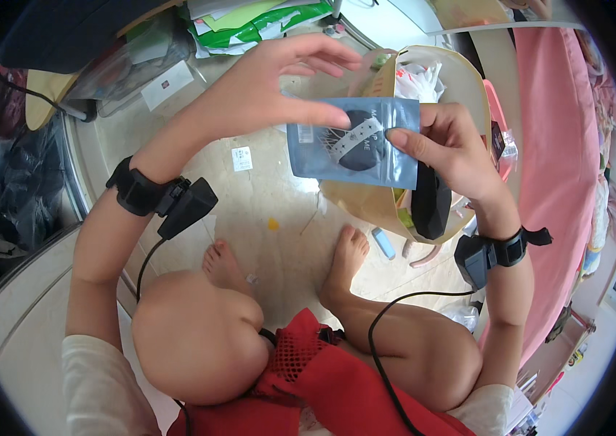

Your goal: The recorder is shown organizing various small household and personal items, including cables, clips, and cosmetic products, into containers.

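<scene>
My right hand (452, 150) pinches the right end of a flat blue-grey zip-lock pouch (318, 163), thumb on its face near the zip strip. The pouch has a clear front, with a dark round item and a whitish printed band showing through, and bears writing. Over its upper left part reaches my left hand (280, 90), thumb across the pouch face and fingers spread apart above it; whether the thumb touches cannot be told. Below my right hand a black angular object (430, 210) overlaps the opening of a yellowish bag (354, 204); I cannot tell what supports it.
Inside the bag lies a white plastic bag (419, 82). A small label (242, 158) and a light-blue block (383, 243) lie on the tiled floor (280, 218). A pink fabric-covered edge (553, 163) runs along the right. Clear plastic boxes (133, 71) stand upper left. Cables trail from both wrist straps.
</scene>
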`<state>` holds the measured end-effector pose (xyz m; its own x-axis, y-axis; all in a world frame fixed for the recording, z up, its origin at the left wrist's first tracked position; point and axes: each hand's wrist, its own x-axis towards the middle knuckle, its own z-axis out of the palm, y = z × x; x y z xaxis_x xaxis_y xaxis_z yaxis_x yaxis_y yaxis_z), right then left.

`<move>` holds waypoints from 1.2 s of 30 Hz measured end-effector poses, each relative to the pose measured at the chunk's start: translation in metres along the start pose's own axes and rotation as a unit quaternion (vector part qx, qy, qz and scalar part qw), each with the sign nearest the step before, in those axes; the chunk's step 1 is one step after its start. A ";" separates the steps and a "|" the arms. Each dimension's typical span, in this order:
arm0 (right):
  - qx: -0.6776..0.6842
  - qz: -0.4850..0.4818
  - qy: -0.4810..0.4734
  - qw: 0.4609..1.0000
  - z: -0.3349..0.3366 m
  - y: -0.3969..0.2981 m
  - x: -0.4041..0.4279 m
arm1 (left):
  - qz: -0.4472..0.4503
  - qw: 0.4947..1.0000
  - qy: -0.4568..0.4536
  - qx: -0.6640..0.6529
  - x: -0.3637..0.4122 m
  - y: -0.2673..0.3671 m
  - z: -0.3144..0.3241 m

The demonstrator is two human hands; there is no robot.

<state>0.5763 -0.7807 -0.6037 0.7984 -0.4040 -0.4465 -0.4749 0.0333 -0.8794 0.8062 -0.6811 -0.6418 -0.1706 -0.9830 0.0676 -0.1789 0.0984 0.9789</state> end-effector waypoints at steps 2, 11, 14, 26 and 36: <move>0.011 -0.006 0.009 1.000 0.002 0.002 -0.001 | 0.047 0.992 -0.004 0.117 0.001 0.016 0.004; 0.055 -0.074 0.071 0.993 0.015 0.002 0.003 | 0.114 0.940 0.062 0.315 0.004 0.015 0.041; 0.043 -0.074 0.057 0.995 0.015 0.007 0.003 | 0.124 0.935 0.071 0.326 0.000 0.013 0.039; 0.045 -0.078 0.043 0.995 -0.005 0.016 -0.009 | 0.117 0.951 0.069 0.277 0.014 0.014 0.062; 0.101 -0.091 0.006 0.991 -0.018 0.015 -0.024 | 0.181 0.941 0.090 0.270 0.019 0.007 0.066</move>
<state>0.5434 -0.7871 -0.6034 0.8590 -0.4309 -0.2765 -0.2390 0.1402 -0.9608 0.7374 -0.6893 -0.6468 -0.1569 -0.8755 0.4570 -0.6149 0.4487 0.6485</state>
